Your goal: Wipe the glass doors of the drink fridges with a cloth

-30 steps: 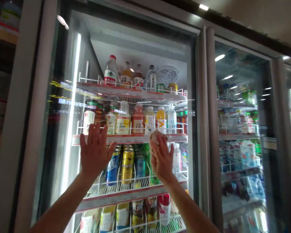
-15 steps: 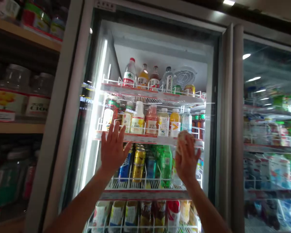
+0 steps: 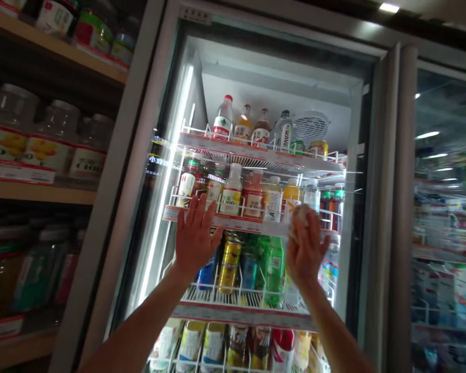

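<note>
My left hand [image 3: 196,241] is raised flat with fingers spread, at the glass door [image 3: 279,57] of a lit drinks fridge. To its right, my right hand [image 3: 306,251] presses a crumpled, pale cloth [image 3: 301,213] toward the same glass. The cloth shows above and beside the fingers; the rest lies hidden under the hand. Behind the glass, a shelf of bottles includes an orange juice bottle [image 3: 291,194] just left of the cloth. Below that shelf stand a gold can [image 3: 230,264] and a green bottle [image 3: 274,267], between my two forearms.
At the left, wooden shelves [image 3: 42,192] carry large bottles. A second fridge door [image 3: 446,217] with stocked shelves is at the right, past the metal door frame [image 3: 388,207]. A bright light strip [image 3: 165,191] runs down the fridge's inner left side.
The view has swung a little to the left, so the fridge sits further right. Against the bottles, my right hand with the cloth has shifted slightly left. My left hand stays spread.
</note>
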The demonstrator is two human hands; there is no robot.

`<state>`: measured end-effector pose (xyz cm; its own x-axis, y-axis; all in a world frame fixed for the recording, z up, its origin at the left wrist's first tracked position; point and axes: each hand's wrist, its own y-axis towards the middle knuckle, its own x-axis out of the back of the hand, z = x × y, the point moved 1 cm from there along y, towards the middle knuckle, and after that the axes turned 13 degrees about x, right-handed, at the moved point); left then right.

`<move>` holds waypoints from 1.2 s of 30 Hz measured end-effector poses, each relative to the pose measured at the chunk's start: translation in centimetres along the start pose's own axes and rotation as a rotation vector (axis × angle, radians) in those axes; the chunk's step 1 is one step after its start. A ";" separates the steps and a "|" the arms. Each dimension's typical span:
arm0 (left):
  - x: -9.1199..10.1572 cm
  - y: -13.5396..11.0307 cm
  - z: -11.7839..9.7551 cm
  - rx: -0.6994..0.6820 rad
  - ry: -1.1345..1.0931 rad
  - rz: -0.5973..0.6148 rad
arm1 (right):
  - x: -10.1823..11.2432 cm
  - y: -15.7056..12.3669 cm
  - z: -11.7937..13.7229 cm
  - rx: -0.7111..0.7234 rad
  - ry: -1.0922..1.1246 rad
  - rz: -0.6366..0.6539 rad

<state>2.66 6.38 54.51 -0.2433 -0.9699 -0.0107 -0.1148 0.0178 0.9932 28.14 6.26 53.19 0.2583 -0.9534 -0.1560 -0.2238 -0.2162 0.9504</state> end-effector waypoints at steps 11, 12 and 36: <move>0.1 0.1 0.0 0.019 -0.059 0.015 | -0.4 0.0 1.5 0.110 0.034 0.090; 0.1 0.1 0.0 0.018 -0.060 0.018 | -0.2 0.0 0.4 0.082 0.018 0.080; 0.0 -0.1 0.1 -0.028 -0.042 -0.037 | -1.0 4.3 -2.4 0.048 -0.027 0.056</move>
<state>2.56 6.44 54.43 -0.2798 -0.9587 -0.0514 -0.0970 -0.0250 0.9950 29.15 6.73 58.09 0.2184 -0.9696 -0.1107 -0.2817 -0.1712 0.9441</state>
